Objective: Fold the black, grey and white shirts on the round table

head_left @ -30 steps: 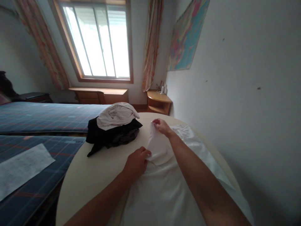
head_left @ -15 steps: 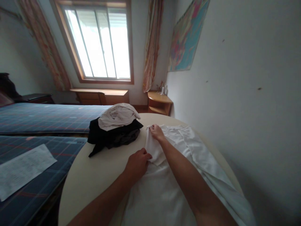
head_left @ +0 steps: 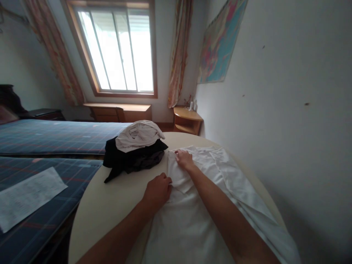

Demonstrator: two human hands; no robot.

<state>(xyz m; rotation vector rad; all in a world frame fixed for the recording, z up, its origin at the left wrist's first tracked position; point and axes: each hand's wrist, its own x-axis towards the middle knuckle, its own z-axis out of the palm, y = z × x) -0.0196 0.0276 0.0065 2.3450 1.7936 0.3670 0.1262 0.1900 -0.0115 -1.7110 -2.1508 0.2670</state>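
A white shirt [head_left: 189, 216] is spread along the right part of a round cream table [head_left: 96, 209], with creases and a folded strip down its right side. My left hand [head_left: 158, 190] is closed on the shirt's left edge, thumb and fingertips pinching the cloth. Farther up, my right hand [head_left: 184, 159] rests on the cloth near its upper left corner, fingers bent but apart and lying on top. That corner lies flat, just left of the right fingertips. To the left of both hands sits a heap of clothes, a pale garment [head_left: 140, 135] over black ones [head_left: 121, 156].
Left of the table is a bed with blue plaid mattresses [head_left: 68, 135], a sheet of paper [head_left: 30, 196] on the nearer one. A white wall [head_left: 297, 146] runs close along the right. A small corner shelf [head_left: 187, 114] and a low desk [head_left: 118, 107] stand beyond.
The shirt's upper left edge has been drawn left and laid down flat. My left hand moved slightly left with it. My right hand loosened its pinch on the corner and now rests on the cloth.
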